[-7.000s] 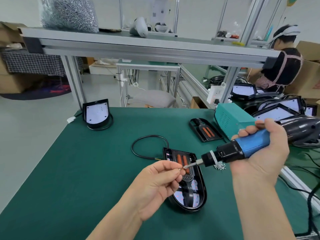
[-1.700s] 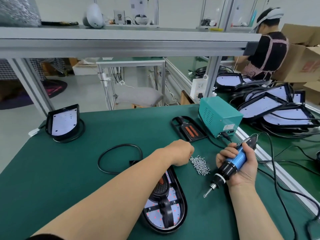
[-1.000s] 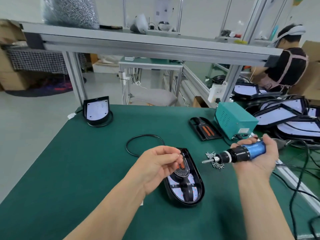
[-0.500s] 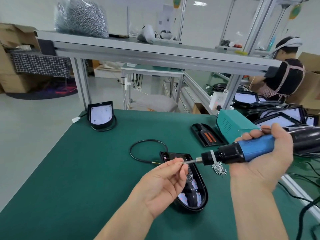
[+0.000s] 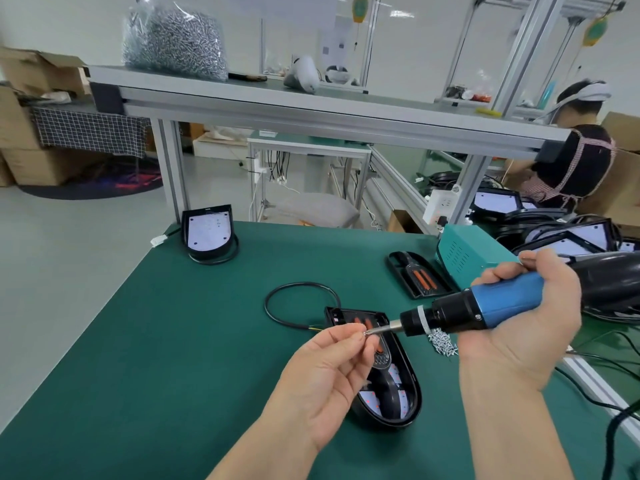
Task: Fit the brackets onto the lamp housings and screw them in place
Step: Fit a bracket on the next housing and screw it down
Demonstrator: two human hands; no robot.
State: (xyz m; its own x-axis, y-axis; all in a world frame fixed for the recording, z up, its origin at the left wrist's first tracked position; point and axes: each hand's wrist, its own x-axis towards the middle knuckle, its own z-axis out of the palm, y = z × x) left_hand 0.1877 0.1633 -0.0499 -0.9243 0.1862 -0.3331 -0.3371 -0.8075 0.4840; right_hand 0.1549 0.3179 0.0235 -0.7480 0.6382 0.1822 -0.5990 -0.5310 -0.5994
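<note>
A black lamp housing (image 5: 403, 393) lies on the green mat in front of me, with a black bracket (image 5: 388, 386) set inside it. My left hand (image 5: 325, 372) is raised above the housing and pinches a small screw (image 5: 366, 333) at the tip of the driver bit. My right hand (image 5: 526, 327) grips the blue and black electric screwdriver (image 5: 485, 306), held level and pointing left. A loose heap of screws (image 5: 441, 342) sits on the mat just right of the housing.
A second bracket (image 5: 417, 277) lies further back by a teal power box (image 5: 467, 252). Another lamp housing (image 5: 207, 233) stands at the far left of the mat (image 5: 173, 341). A black cable loop (image 5: 301, 306) lies behind the housing. Stacked housings (image 5: 571, 237) and another person (image 5: 575, 157) fill the right.
My left hand went to the screw heap, came back over the housing and now pinches a screw at the bit. My right hand raised the screwdriver from pointing down to level.
</note>
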